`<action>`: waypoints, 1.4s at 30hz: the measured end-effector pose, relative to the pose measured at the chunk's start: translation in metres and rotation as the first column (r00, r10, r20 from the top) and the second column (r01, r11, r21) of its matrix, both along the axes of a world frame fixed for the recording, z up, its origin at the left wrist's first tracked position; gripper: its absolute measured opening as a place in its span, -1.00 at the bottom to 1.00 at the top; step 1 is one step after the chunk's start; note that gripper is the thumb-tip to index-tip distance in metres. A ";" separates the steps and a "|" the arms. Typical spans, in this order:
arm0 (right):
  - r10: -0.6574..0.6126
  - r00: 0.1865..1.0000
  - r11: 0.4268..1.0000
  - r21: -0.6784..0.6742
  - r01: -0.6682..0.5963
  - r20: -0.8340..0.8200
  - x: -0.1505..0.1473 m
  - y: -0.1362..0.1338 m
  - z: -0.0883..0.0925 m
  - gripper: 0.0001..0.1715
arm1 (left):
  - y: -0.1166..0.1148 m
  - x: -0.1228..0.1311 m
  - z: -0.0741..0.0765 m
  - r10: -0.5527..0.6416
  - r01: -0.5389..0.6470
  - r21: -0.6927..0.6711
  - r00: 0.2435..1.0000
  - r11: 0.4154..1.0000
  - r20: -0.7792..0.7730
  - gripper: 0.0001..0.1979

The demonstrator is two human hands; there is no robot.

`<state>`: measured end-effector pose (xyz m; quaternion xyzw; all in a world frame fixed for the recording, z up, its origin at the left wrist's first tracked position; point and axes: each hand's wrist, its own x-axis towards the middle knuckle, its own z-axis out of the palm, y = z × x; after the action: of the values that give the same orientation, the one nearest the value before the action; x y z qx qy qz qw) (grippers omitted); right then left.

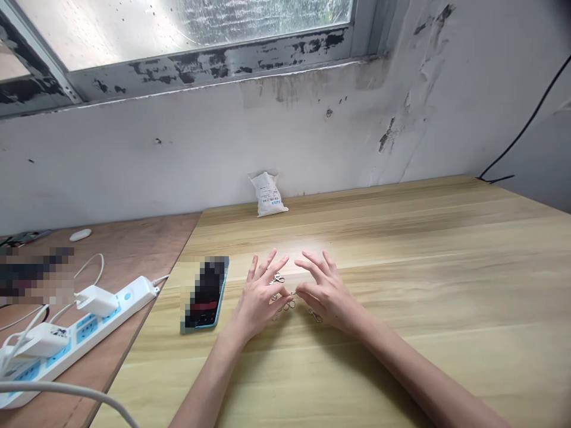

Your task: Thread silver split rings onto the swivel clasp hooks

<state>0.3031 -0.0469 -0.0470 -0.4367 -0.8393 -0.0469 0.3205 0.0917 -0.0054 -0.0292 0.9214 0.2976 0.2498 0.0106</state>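
Over the wooden table, my left hand (263, 297) and my right hand (325, 291) nearly meet at the fingertips. Each pinches with thumb and index finger, other fingers spread. A small shiny metal piece (293, 293) bridges the two pinches; its exact shape is mostly covered. Beside the left fingertips lie several metal rings (292, 304). Small metal swivel clasps (279, 277) show behind the left fingers, partly hidden. One more swivel clasp (316, 317) sits just under my right hand; I cannot tell whether it hangs from the fingers or rests on the table.
A phone (207, 294) lies left of my left hand. A white plastic packet (270, 195) stands at the wall. On the lower brown surface, a white power strip (96, 330) carries plugged-in chargers and cables. A grey cable (71, 389) crosses the lower left corner.
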 end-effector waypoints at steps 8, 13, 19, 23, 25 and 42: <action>0.005 0.997 0.994 -0.109 -0.013 -0.075 0.003 0.000 0.000 -0.85 | -0.001 0.000 0.000 0.011 -0.011 0.028 1.000 1.000 0.013 -0.78; 0.002 0.997 0.989 -0.145 -0.014 -0.083 0.003 0.001 -0.001 -0.88 | -0.001 0.000 0.000 0.006 -0.007 0.039 1.000 0.999 0.018 -0.78; -0.003 0.997 0.990 -0.138 -0.008 -0.083 0.003 0.001 -0.001 -0.89 | 0.000 0.000 0.000 0.003 -0.004 0.044 1.000 0.999 0.015 -0.78; -0.003 0.996 0.990 -0.140 -0.009 -0.087 0.003 0.001 0.000 -0.88 | 0.000 0.000 -0.001 -0.001 0.000 0.056 1.000 0.998 0.017 -0.78; -0.003 0.996 0.989 -0.149 -0.011 -0.093 0.003 0.001 0.001 -0.88 | 0.000 0.000 -0.001 -0.002 0.002 0.056 1.000 0.998 0.012 -0.78; 0.013 0.988 0.983 -0.177 -0.041 -0.156 0.004 -0.001 -0.002 -0.90 | 0.000 -0.003 0.000 0.026 -0.021 -0.069 0.997 0.997 0.074 -0.81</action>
<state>0.3068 -0.0475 -0.0489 -0.4549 -0.8186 0.0674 0.3443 0.0888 -0.0050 -0.0291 0.9068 0.3162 0.2742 0.0500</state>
